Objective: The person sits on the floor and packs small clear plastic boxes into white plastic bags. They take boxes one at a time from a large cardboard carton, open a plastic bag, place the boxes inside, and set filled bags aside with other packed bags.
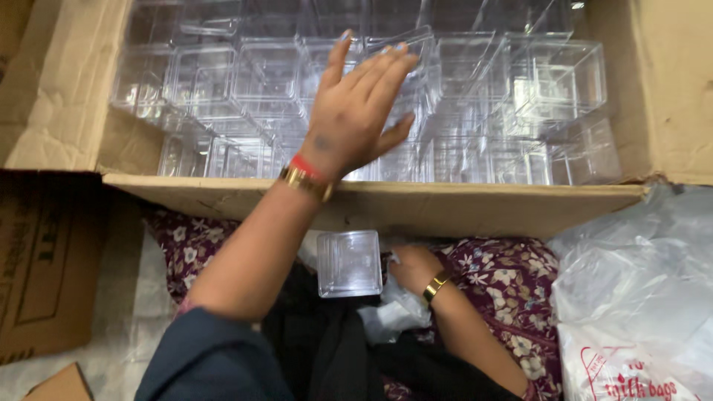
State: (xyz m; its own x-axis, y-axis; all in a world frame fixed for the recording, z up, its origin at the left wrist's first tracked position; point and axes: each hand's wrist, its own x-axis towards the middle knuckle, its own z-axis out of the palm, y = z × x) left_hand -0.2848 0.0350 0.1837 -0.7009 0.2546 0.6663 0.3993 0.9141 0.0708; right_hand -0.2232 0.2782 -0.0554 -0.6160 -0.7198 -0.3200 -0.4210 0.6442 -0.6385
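My left hand (356,111) spread wide, fingers flat, holding nothing, hovering over clear plastic boxes (267,78) packed in open cardboard carton (386,204); too many to count. One separate clear box (349,262) on my lap, below carton edge. My right hand (412,269) beside it, curled on crumpled white wrapping (394,312). One white plastic bag (631,327), red print, lower right. Second brown carton (44,260) far left.
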